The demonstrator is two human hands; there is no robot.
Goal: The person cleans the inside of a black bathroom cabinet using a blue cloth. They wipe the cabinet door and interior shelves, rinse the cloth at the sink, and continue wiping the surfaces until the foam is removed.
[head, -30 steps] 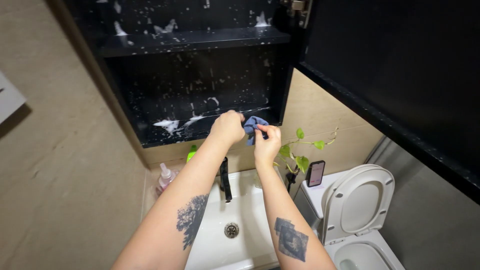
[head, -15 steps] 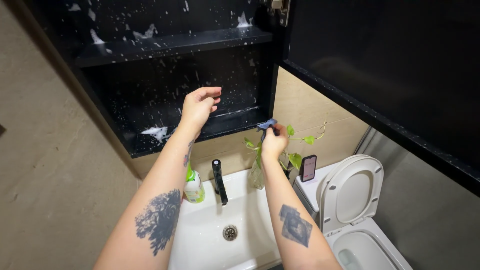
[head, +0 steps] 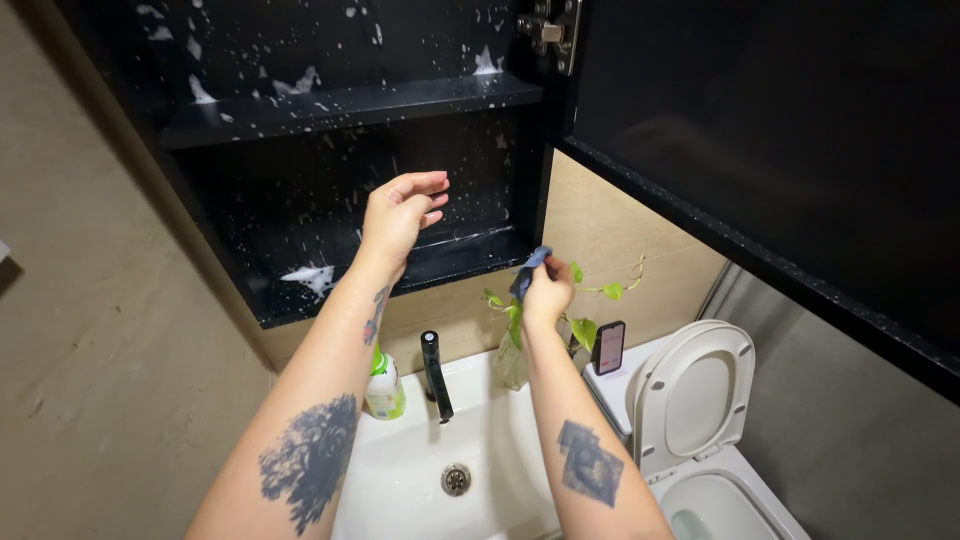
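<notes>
- Nearest to us, at the bottom middle of the frame, our two forearms rise over the white sink (head: 400, 490), whose basin is bare apart from the drain (head: 455, 479).
- Our right hand (head: 545, 295), at the centre of the frame, has its fingers closed in a pinch on a small blue cloth (head: 528, 268); the cloth sticks up above the knuckles, just below the right end of the cabinet's lower shelf (head: 440, 255).
- Our left hand (head: 398, 215), a little left of centre, is open, fingers loosely spread and holding nothing, in front of that same shelf.
- At the back rim of the sink stand a black tap (head: 433, 375), a bottle with a green cap (head: 384, 388) to its left, and a clear vase (head: 510, 362) with a trailing green plant (head: 580, 325); whether the vase holds water we cannot tell.
- A phone (head: 608, 347) leans just right of the plant, beside the toilet (head: 700, 420) with its lid up, in the lower right.
- Farthest off, the black cabinet (head: 340, 150) fills the upper left, its shelves flecked with white foam (head: 305, 275) and otherwise holding nothing; its open door (head: 780, 150) spans the upper right.
- We judge the pinch light: the cloth could drop onto the plant or into the sink. Foam may drip onto the things below, and an elbow could tip the vase or phone.
</notes>
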